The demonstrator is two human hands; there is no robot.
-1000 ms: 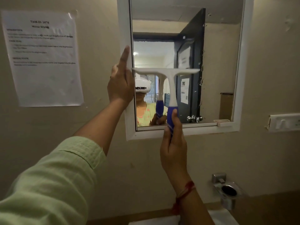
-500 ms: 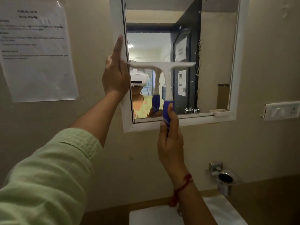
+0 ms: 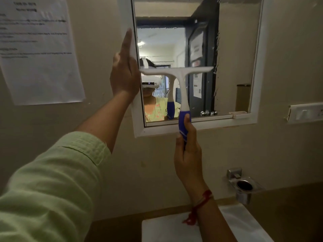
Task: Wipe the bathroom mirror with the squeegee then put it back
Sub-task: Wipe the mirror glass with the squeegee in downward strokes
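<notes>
Squeegee [image 3: 182,84] in the head view stands straight above the right hand [image 3: 187,154], whose fingers clamp its blue handle; its blade lies level across the mirror [image 3: 236,49]. The left hand [image 3: 124,74], fingers straight and together, rests on the frame [image 3: 157,131] beside the blade's left end.

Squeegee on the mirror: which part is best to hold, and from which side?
Grip the blue handle end from below: the squeegee stands upright, its white blade bar across the mirror above, so the narrow handle points down. The right hand wraps it there.
</notes>
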